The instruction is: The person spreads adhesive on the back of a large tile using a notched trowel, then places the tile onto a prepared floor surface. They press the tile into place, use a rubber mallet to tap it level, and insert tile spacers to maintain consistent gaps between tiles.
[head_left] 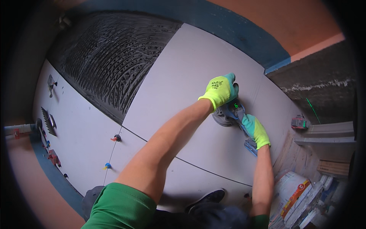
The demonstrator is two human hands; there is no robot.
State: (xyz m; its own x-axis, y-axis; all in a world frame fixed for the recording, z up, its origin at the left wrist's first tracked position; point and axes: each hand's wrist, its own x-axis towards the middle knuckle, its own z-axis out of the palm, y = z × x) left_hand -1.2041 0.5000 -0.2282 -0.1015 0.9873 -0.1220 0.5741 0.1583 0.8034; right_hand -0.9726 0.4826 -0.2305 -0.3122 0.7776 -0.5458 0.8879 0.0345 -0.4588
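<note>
power tool (230, 111): between my hands, round grey base on large smooth pale tile (183, 68) | my left hand (221, 89): curled over its front end | my right hand (256, 131): clenched round its rear handle | mortar (110, 53), upper left: dark, comb-ridged in arcs

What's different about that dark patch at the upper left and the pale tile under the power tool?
The ridged adhesive is blackish, while the pale tile is light grey. The ridged adhesive is combed into curved grooves; the pale tile looks smooth. The power tool is over the pale tile, not over the ridged adhesive. The two lie side by side, sharing a straight border.
</note>
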